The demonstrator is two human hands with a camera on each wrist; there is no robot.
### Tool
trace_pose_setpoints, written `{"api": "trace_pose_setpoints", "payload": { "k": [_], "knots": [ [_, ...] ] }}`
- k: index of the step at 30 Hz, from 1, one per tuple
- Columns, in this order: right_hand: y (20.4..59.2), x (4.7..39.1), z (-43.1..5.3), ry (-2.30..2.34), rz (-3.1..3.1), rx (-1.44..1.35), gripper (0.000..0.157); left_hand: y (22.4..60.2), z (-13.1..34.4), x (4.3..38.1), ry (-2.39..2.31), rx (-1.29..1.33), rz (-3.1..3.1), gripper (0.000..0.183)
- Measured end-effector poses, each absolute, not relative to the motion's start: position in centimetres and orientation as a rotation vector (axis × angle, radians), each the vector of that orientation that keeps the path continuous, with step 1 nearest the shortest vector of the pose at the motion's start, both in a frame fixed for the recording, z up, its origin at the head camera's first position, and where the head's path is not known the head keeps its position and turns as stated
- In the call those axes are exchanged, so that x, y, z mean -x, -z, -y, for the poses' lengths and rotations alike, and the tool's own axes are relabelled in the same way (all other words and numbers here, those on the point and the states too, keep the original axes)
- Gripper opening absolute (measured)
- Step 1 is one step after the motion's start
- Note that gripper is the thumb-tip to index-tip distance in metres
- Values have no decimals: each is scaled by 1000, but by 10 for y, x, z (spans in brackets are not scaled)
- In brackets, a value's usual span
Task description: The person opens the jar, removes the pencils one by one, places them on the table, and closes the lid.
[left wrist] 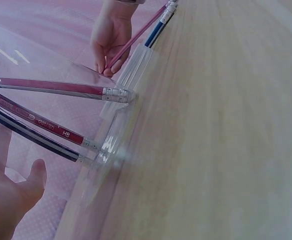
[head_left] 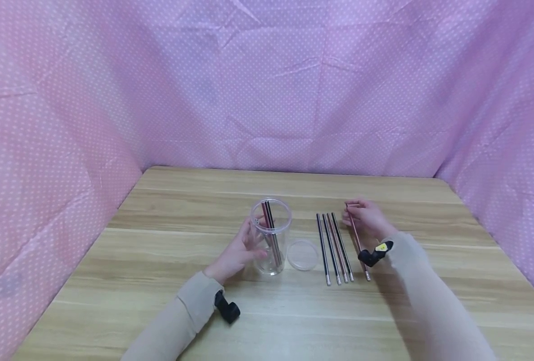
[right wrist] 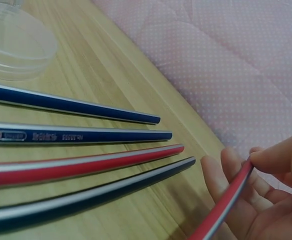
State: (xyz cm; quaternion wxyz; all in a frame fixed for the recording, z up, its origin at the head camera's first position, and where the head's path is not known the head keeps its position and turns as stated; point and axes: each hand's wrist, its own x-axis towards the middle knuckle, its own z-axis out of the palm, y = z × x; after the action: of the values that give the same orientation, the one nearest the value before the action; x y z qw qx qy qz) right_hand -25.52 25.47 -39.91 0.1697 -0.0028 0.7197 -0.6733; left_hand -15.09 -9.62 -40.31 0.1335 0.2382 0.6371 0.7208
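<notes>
My left hand (head_left: pixel 237 253) holds a clear plastic jar (head_left: pixel 284 241) from its left side, fingers behind the wall and thumb toward the front. Inside the upright jar lean three pencils, red and dark, their eraser ends down, as a red pencil (left wrist: pixel 61 129) shows in the left wrist view. Between thumb and fingers, my right hand (head_left: pixel 369 219) pinches the unsharpened end of a red striped pencil (right wrist: pixel 226 197). That pencil's eraser end points back toward me. To its left, several dark and red pencils (head_left: pixel 323 245) lie side by side, erasers toward me.
A round clear lid (head_left: pixel 303 254) lies flat on the wooden table (head_left: pixel 158 250) between the jar and the row of pencils. Pink dotted cloth (head_left: pixel 271 100) hangs behind the table and along both sides.
</notes>
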Motion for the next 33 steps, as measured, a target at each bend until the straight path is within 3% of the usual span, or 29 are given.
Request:
{"api": "trace_pose_setpoints", "payload": {
  "k": [20, 33],
  "knots": [
    [402, 261, -246, 1755, -2149, -65, 44, 402, 95, 149, -2090, -676, -1851, 89],
    [408, 264, -241, 1331, -2513, 4, 35, 402, 93, 146, -2087, -665, -1852, 90]
  ]
}}
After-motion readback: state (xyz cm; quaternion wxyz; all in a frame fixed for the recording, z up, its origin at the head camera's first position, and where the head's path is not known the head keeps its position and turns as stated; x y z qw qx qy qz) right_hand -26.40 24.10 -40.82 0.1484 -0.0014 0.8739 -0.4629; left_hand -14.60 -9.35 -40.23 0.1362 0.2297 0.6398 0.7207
